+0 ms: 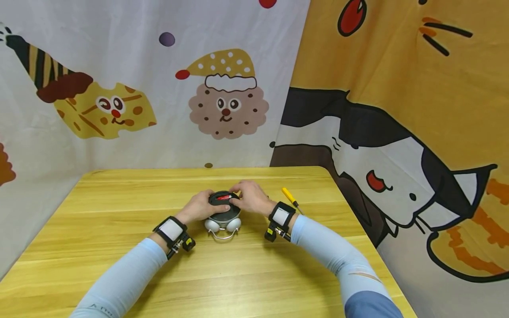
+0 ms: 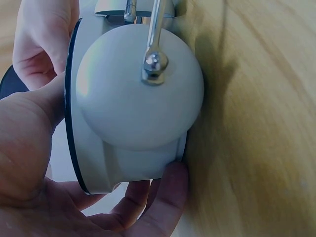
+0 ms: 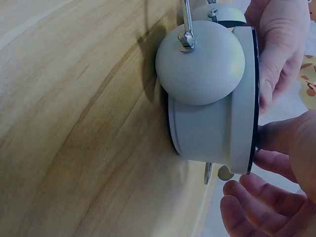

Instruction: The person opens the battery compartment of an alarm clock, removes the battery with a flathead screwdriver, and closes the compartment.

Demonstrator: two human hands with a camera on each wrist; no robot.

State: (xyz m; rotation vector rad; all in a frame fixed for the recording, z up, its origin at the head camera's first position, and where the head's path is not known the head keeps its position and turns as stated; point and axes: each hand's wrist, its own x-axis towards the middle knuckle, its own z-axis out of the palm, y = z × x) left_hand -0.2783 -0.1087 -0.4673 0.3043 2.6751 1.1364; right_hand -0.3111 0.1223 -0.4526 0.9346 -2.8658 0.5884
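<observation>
white-bodied, with a dark round panel facing up, the twin-bell alarm clock (image 1: 223,216) lies on the wooden table (image 1: 234,278), in front of the person and between both hands. its two bells (image 1: 212,226) and curved metal handle (image 1: 223,237) point toward the person. a small red piece (image 1: 224,198) sits in a recess of the dark panel, on the side away from the bells.

left hand (image 1: 200,206): clamped on the clock. the thumb lies across the dark panel; the other fingers curl round the side of the body, close to the tabletop.

right hand (image 1: 253,197): positioned at the opposite side of the panel. the thumb touches the panel near the red piece, with the index finger close by. whether these two pinch anything cannot be told. in the right wrist view, the remaining fingers are loosely bent and apart from the body; a metal peg (image 3: 208,174) projects from the casing below them.

a screwdriver with a yellow handle (image 1: 289,194) rests on the table beyond the right wrist, well apart from the clock. each wrist carries a black strapped unit (image 1: 172,232) with a pale square face. light blue sleeves (image 1: 125,269) cover both forearms. behind the table hangs a cloth backdrop (image 1: 135,26) printed with cartoon figures, white at left and orange at right.
</observation>
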